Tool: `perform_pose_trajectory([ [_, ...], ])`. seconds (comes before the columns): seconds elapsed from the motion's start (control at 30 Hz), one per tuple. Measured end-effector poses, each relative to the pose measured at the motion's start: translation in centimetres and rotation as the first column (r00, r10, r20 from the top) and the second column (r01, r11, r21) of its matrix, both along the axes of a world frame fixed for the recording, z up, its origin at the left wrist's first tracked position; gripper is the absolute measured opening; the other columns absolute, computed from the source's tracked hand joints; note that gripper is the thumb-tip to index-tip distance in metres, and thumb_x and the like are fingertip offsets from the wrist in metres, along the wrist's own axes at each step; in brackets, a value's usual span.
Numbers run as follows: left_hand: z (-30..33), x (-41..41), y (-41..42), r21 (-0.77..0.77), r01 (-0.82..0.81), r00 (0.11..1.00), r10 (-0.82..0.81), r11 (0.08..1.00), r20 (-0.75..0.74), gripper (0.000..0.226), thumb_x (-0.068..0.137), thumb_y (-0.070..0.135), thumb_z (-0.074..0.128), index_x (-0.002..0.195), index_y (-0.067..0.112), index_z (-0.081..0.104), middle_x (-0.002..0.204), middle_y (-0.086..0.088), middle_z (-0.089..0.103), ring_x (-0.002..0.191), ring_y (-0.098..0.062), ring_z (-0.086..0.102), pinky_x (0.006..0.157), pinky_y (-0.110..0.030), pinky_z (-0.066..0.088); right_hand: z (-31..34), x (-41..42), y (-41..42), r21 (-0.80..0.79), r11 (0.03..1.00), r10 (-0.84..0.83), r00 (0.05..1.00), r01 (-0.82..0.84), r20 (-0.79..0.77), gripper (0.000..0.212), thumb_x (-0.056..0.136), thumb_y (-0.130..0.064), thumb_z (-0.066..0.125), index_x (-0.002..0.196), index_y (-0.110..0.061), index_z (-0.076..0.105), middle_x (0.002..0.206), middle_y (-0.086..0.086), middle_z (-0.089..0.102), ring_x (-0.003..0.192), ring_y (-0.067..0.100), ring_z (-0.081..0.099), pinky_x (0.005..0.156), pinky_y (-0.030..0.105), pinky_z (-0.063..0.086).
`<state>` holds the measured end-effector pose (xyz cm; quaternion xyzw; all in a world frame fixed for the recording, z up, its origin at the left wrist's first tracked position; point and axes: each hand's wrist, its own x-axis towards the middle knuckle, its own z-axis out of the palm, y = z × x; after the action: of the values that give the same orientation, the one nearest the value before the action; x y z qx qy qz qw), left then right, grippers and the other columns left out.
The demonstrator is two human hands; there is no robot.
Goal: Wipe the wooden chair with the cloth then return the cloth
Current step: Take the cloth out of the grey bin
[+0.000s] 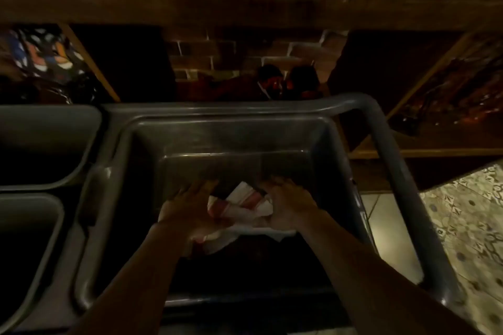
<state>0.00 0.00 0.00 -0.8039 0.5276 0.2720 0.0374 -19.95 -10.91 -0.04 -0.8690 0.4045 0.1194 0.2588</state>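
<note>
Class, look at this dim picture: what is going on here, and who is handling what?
A person is reaching both hands down into a dark grey plastic bin. The left hand and right hand together hold a white cloth with red stripes, bunched between them inside the bin. Two more bins stand to the left, under wooden shelves. No chair is in view, so which stage of the task this is cannot be told from here.
</note>
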Motion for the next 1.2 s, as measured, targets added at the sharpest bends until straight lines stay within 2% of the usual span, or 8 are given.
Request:
perform_pose_trajectory([
  [0.23,-5.9,0.2,2.2,0.149,0.135,0.991,-0.131,0.980,-0.039,0.100,0.078,0.061,0.067,0.154,0.045,0.003,0.165,0.005,0.013,0.148,-0.026,0.025,0.111,-0.048,0.037,-4.0,0.4,1.5,0.021,0.990,0.143,0.955,-0.142,-0.260,0.094,0.074,-0.043,0.081,0.151,-0.033,0.027,0.155,0.004,0.029,0.144,0.031,0.024,0.113,0.053,0.028],
  [0.43,-6.3,-0.4,2.3,-0.021,0.112,0.993,-0.112,0.993,0.035,0.067,0.085,0.048,0.062,0.144,0.052,0.029,0.147,0.009,0.044,0.115,-0.026,0.062,0.083,-0.040,0.053,-5.1,0.0,2.4,-0.079,0.993,0.076,0.985,-0.089,-0.153,0.056,0.092,-0.037,0.061,0.144,-0.039,0.041,0.141,0.004,0.047,0.131,0.029,0.042,0.105,0.043,0.040],
  [0.57,-4.3,-0.4,1.7,-0.075,0.143,0.988,-0.139,0.987,0.064,0.058,0.088,0.046,0.060,0.140,0.053,0.036,0.138,0.014,0.057,0.111,-0.018,0.064,0.082,-0.032,0.050,-3.9,-0.1,2.2,-0.088,0.995,0.032,0.993,-0.042,-0.116,0.051,0.092,-0.039,0.061,0.140,-0.039,0.045,0.129,0.004,0.054,0.118,0.030,0.054,0.095,0.040,0.047],
  [0.73,1.2,-0.1,-0.3,-0.146,0.143,0.986,-0.128,0.979,0.111,0.055,0.086,0.064,0.056,0.138,0.054,0.040,0.129,0.011,0.064,0.109,-0.019,0.065,0.076,-0.030,0.044,0.2,0.0,1.2,-0.190,0.982,-0.024,0.997,0.009,-0.078,0.063,0.085,-0.023,0.069,0.141,-0.038,0.043,0.127,0.003,0.058,0.114,0.029,0.056,0.089,0.040,0.051],
  [0.83,5.3,0.0,-2.0,-0.198,0.186,0.973,-0.152,0.962,0.176,0.053,0.086,0.066,0.045,0.137,0.053,0.042,0.135,0.010,0.061,0.116,-0.019,0.062,0.089,-0.033,0.049,4.0,-0.2,0.1,-0.294,0.955,-0.050,0.998,0.036,-0.042,0.064,0.085,-0.021,0.069,0.142,-0.036,0.042,0.129,0.003,0.058,0.115,0.030,0.058,0.088,0.043,0.053],
  [0.97,11.4,-0.6,-3.5,-0.361,0.185,0.980,-0.142,0.914,0.141,0.083,0.066,0.094,0.024,0.130,0.050,0.052,0.127,0.011,0.065,0.113,-0.018,0.063,0.091,-0.035,0.052,10.0,-0.9,-1.2,-0.402,0.914,-0.075,0.997,0.059,-0.023,0.065,0.085,-0.016,0.069,0.141,-0.035,0.043,0.126,0.004,0.059,0.108,0.033,0.063,0.080,0.043,0.052],
  [1.03,14.0,-0.8,-4.2,-0.385,0.219,0.973,-0.169,0.897,0.159,0.081,0.066,0.085,0.020,0.130,0.047,0.052,0.125,0.008,0.065,0.112,-0.022,0.063,0.087,-0.036,0.051,12.8,-1.4,-1.6,-0.450,0.890,-0.092,0.996,0.077,-0.012,0.064,0.085,-0.015,0.069,0.140,-0.034,0.044,0.127,0.006,0.060,0.109,0.033,0.062,0.081,0.043,0.052],
  [1.2,20.9,-1.3,-5.9,-0.506,0.336,0.924,-0.176,0.795,0.339,0.039,0.094,0.038,0.056,0.131,0.048,0.048,0.123,0.007,0.065,0.107,-0.023,0.064,0.081,-0.037,0.049,21.1,-2.9,-2.0,-0.568,0.810,-0.126,0.989,0.144,0.072,0.057,0.090,-0.027,0.065,0.142,-0.034,0.042,0.132,0.006,0.056,0.115,0.034,0.058,0.088,0.045,0.052],
])
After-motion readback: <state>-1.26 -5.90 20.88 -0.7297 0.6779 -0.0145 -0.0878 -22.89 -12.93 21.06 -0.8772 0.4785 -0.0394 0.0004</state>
